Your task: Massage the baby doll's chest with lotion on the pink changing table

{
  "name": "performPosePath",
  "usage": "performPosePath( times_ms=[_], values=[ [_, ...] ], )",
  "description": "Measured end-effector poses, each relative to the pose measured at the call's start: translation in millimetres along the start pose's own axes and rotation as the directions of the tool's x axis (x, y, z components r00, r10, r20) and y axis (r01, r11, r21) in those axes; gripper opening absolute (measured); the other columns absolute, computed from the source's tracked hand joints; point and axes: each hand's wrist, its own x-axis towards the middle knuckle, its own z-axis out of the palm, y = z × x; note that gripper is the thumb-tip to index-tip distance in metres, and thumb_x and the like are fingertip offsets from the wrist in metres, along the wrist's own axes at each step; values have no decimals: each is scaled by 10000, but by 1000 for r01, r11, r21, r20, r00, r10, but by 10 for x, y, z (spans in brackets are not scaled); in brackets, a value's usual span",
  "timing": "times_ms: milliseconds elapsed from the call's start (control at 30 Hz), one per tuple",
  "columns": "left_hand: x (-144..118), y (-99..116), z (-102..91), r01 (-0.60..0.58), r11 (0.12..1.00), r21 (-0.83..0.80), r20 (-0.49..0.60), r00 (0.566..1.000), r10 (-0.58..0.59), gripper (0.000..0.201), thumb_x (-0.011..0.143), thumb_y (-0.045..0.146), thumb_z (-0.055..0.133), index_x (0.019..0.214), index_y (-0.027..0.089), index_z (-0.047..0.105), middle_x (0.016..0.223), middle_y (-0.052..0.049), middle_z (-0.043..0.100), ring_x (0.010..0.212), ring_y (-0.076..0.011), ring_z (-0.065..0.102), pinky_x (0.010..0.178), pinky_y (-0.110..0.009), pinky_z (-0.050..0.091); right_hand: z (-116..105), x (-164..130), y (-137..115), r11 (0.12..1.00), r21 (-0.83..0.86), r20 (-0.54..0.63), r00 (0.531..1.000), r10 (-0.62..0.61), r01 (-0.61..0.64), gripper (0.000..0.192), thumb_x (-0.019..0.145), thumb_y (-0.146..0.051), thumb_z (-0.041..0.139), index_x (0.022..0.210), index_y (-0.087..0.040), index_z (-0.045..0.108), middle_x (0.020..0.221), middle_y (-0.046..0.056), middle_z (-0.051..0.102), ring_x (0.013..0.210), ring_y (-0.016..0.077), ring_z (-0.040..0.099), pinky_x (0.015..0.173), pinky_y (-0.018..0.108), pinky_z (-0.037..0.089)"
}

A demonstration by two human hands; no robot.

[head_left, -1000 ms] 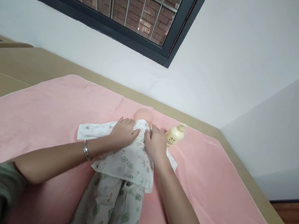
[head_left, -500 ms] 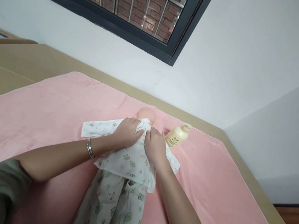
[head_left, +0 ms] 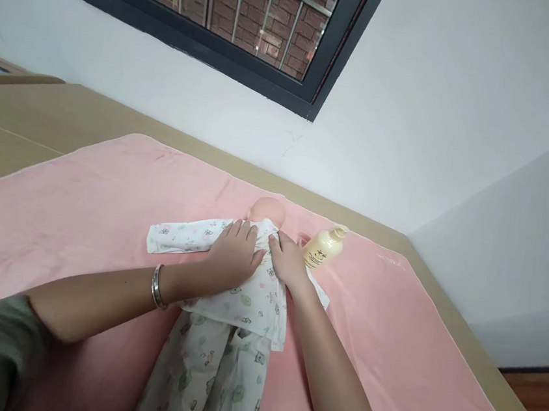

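Observation:
A baby doll lies on its back on a pink blanket, its bald head (head_left: 267, 211) pointing away from me. It wears a white printed top (head_left: 257, 302) and matching trousers (head_left: 236, 384). My left hand (head_left: 235, 253) rests flat on the left of the doll's chest, fingers stretched out. On the right side of the chest lies my right hand (head_left: 288, 259), thumb on the cloth, its other fingers reaching over the doll's side and partly hidden. Just beyond that hand, a pale yellow pump bottle (head_left: 324, 247) leans at a tilt.
The pink blanket (head_left: 377, 347) covers most of a wooden surface (head_left: 107, 113). White walls (head_left: 383, 145) rise behind it, with a dark-framed barred window (head_left: 310, 91) above. Some brown wood (head_left: 539, 397) shows at the lower right.
My left hand has flattened and slid slightly down the chest, away from the neckline. My right hand has shifted a little to the right. The doll and bottle stay about where they were.

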Motion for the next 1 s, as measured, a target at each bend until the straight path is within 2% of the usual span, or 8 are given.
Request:
performPosePath(
  times_ms=[133,233,333,467,667,833,933,1000],
  values=[
    [138,-118,-6,63,991,-121,93,994,-52,427,1009,415,416,1181,90,631,1174,-214,689,1139,-356,618,1010,-495,472,6,-65,-86,998,-70,-23,1000,-3,1,452,1096,-404,282,1274,-155,615,1340,151,654,1328,282,531,1225,529,157],
    [284,-240,-39,130,974,-184,193,977,-94,478,994,482,424,1167,99,651,1173,-189,717,1110,-335,655,973,-454,499,-4,-180,-236,984,-176,-15,1000,7,-9,472,1084,-349,279,1328,-103,600,1448,208,573,1403,331,460,1209,543,216],
    [332,-273,-63,123,974,-188,231,970,-78,492,994,476,420,1169,81,655,1172,-195,723,1111,-337,663,977,-449,500,-27,-261,-341,969,-245,-14,1000,16,-19,480,1077,-309,272,1340,-77,600,1481,230,541,1422,351,443,1197,539,252],
    [210,-150,-49,78,993,-83,155,986,-64,469,1011,421,412,1175,44,636,1156,-240,700,1114,-373,641,1006,-501,470,-56,-200,-275,977,-211,29,999,30,-23,504,1089,-340,276,1405,-68,559,1511,229,516,1462,339,415,1222,542,211],
    [-1,38,-21,-6,999,36,41,999,5,403,1009,323,421,1231,40,601,1247,-284,649,1202,-401,581,1036,-548,433,-25,-55,-91,994,-70,32,996,81,-79,513,1095,-440,302,1441,-146,540,1556,169,490,1509,273,366,1261,521,112],
    [166,-126,-67,8,997,-79,168,986,6,385,1010,362,425,1173,81,632,1206,-223,687,1160,-351,621,1023,-484,465,-7,-201,-254,970,-233,-38,997,62,-69,505,1103,-354,253,1392,-82,566,1498,215,535,1466,312,414,1237,517,179],
    [305,-240,-98,83,981,-173,277,960,-33,419,1014,422,413,1142,99,646,1204,-191,706,1133,-327,652,979,-435,495,-38,-297,-376,945,-323,-21,999,37,-42,470,1091,-318,278,1314,-68,608,1447,233,572,1393,340,485,1210,527,226],
    [347,-266,-99,106,978,-179,296,954,-50,435,1015,436,404,1141,99,648,1209,-191,709,1126,-330,658,980,-440,493,-57,-319,-410,943,-331,0,999,33,-31,467,1085,-309,284,1316,-61,606,1438,234,579,1382,348,492,1200,530,241]
  ],
)
